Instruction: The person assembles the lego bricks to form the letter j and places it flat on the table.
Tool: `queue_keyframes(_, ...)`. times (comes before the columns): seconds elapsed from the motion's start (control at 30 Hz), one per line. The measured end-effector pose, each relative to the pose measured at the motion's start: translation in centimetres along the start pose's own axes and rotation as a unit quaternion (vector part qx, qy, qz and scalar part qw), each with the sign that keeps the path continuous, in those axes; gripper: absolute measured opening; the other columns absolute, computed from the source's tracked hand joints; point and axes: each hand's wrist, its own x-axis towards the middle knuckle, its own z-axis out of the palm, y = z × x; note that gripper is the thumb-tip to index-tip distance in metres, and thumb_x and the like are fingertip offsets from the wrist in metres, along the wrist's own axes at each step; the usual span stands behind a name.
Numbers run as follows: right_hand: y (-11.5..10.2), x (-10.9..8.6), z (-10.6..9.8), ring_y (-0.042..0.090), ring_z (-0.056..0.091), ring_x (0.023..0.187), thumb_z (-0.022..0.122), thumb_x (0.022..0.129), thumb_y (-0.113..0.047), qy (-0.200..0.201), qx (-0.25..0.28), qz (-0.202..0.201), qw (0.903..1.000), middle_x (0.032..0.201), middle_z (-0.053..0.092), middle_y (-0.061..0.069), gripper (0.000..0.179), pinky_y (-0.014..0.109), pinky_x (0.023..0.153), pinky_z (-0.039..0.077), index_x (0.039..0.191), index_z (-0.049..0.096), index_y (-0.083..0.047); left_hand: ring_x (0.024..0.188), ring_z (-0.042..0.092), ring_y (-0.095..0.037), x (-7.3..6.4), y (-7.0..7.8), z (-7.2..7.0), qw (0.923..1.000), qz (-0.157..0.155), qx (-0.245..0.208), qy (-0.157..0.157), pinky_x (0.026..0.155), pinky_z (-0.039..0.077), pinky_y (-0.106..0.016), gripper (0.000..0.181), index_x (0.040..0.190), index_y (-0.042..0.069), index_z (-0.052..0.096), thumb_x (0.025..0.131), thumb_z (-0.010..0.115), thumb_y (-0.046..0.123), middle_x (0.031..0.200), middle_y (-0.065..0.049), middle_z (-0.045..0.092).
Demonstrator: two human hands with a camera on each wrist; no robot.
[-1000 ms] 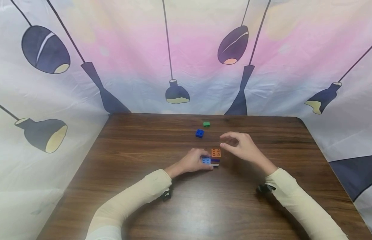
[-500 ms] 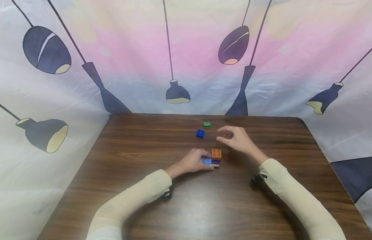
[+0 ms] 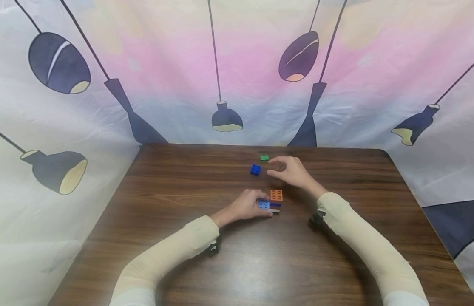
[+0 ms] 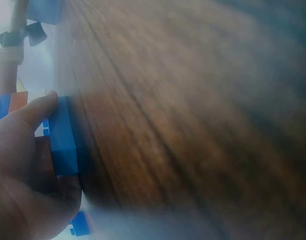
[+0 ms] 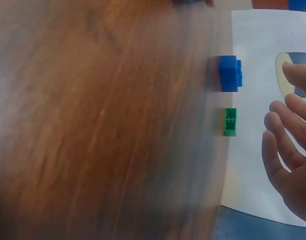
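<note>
My left hand (image 3: 245, 205) grips a small stack of toy building bricks at mid-table, thumb at its near side and fingers behind. A light blue brick (image 3: 264, 205) forms its left part; an orange brick (image 3: 276, 195) tops darker and white layers on the right. In the left wrist view, thumb and fingers curl about a blue brick (image 4: 63, 137) low over the wood. Farther back, my right hand (image 3: 293, 171) hovers with parted, bent fingers around nothing. Just left of its fingertips lie a dark blue brick (image 3: 255, 170) and, behind that, a small green brick (image 3: 264, 158).
The bricks lie on a dark wooden table (image 3: 183, 178). Its back edge meets a hanging cloth (image 3: 244, 72) printed with lamps, which also runs along the left and right sides. Both sleeved forearms reach in from the near edge, each with a dark wrist device.
My right hand has moved left and away from me, from beside the orange brick to close by the dark blue and green bricks. The left hand keeps its hold on the stack.
</note>
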Motion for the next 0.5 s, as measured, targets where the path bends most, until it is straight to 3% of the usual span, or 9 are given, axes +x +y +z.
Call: queue_keyframes(0.5, 0.8, 2.4, 2.8, 0.025, 0.072, 0.096, 0.08, 0.09, -0.033, -0.024, -0.015, 0.005, 0.9996, 0.119, 0.074, 0.009, 0.043, 0.045, 0.084, 0.058, 0.125, 0.071, -0.008, 0.093, 0.065, -0.011, -0.1, 0.2, -0.3, 0.9999, 0.002, 0.011, -0.003, 0.082, 0.05, -0.025, 0.048, 0.119, 0.007, 0.073, 0.085, 0.084, 0.039, 0.111, -0.004, 0.074)
